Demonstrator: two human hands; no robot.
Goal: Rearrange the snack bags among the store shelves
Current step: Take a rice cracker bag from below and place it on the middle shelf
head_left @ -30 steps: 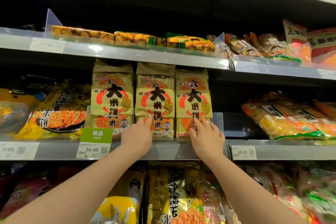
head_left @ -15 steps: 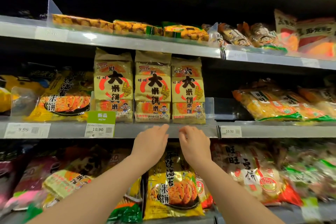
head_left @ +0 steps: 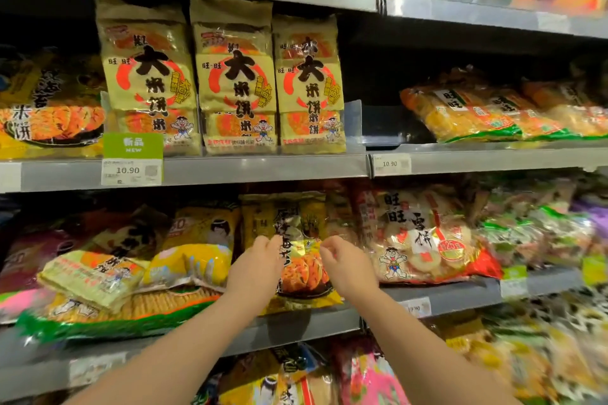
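Both hands have come down from the middle shelf (head_left: 263, 168) to the lower shelf (head_left: 306, 330). The left hand (head_left: 260, 261) and right hand (head_left: 343, 261) are a little apart, one on each side of a yellow snack bag (head_left: 302, 276) that stands at the front edge of the lower shelf. Their fingers are loosely bent and not closed round it. I cannot tell if they touch it.

I think the step now is picking up that bag. Next, both hands need to take its sides and lift it over the edge.

Three tall rice cracker bags (head_left: 235, 82) stand side by side at the front edge of the middle shelf. There are two hands, with one bag between them.
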